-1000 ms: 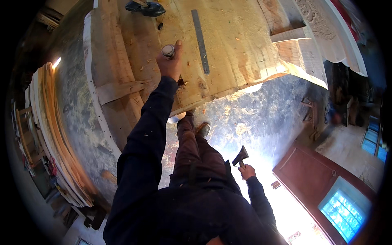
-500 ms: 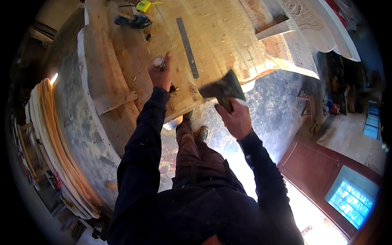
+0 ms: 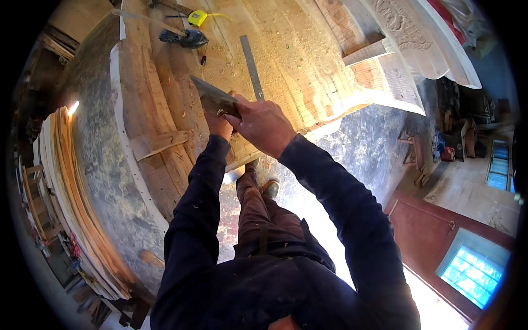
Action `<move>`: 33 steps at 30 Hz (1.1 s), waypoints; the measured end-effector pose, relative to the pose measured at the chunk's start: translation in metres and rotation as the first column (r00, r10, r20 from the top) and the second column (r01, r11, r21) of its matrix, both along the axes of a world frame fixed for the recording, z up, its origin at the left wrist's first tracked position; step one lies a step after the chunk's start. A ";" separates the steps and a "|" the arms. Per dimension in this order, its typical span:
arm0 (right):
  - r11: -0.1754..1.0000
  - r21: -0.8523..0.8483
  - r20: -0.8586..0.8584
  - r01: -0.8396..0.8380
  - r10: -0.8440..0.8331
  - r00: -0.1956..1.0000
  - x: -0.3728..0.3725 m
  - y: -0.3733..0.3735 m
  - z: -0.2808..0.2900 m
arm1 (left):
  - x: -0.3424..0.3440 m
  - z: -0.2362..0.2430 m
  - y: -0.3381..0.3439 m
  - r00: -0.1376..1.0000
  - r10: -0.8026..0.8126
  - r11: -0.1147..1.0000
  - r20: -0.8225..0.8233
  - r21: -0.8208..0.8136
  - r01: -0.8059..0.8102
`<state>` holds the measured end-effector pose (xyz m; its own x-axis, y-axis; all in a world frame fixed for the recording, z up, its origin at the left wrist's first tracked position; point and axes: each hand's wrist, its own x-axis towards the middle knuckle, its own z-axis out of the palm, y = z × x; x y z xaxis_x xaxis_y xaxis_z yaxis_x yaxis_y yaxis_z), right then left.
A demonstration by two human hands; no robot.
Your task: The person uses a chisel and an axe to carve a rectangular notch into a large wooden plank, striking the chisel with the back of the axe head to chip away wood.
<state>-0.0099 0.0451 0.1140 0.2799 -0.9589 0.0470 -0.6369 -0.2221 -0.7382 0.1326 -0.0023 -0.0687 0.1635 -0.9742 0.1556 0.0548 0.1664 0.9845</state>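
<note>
My right hand [image 3: 263, 125] is closed round the short wooden handle of a hatchet. The dark metal hatchet head [image 3: 213, 99] lies over my left hand, its broad blade pointing up and left. Below it, my left hand [image 3: 220, 126] is closed on an upright chisel, whose round handle end is now hidden by the hatchet head; its tip is out of sight too. Both hands are at the near edge of a thick wooden workpiece [image 3: 291, 71] strewn with shavings. A flat metal ruler [image 3: 251, 65] lies on the wood just beyond my hands.
A yellow tape measure [image 3: 197, 18] and a dark plastic-wrapped object [image 3: 187, 38] lie at the far left of the wood. A carved pale panel [image 3: 404, 27] stands at the far right. Long boards [image 3: 82, 203] are stacked at left; a reddish door [image 3: 421, 225] is at lower right.
My right hand has swung the hatchet left and down onto the chisel in my left hand. The left hand has stayed nearly in place; the view has shifted slightly.
</note>
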 end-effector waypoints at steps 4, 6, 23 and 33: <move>0.997 0.077 0.043 0.027 -0.031 0.999 -0.003 0.010 0.000 | -0.004 -0.009 0.016 0.993 -0.003 0.999 -0.114 -0.035 -0.001; 0.989 0.140 0.035 0.049 -0.054 0.998 -0.003 0.011 0.014 | 0.005 -0.014 0.011 0.993 0.036 0.989 0.116 -0.147 -0.018; 0.989 0.115 -0.070 0.089 -0.082 0.994 -0.002 0.045 0.009 | 0.027 0.006 0.027 0.916 -0.354 0.935 0.190 0.083 0.344; 0.973 -0.195 0.338 0.121 -0.049 0.940 0.021 0.066 0.113 | 0.035 -0.024 0.030 0.945 -0.308 0.948 -0.112 0.047 0.315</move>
<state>0.0106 0.1109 0.2269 0.1320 -0.9365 0.3249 -0.3901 -0.3504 -0.8515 0.1672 0.0275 -0.0923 -0.1376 -0.9864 0.0903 0.1946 0.0624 0.9789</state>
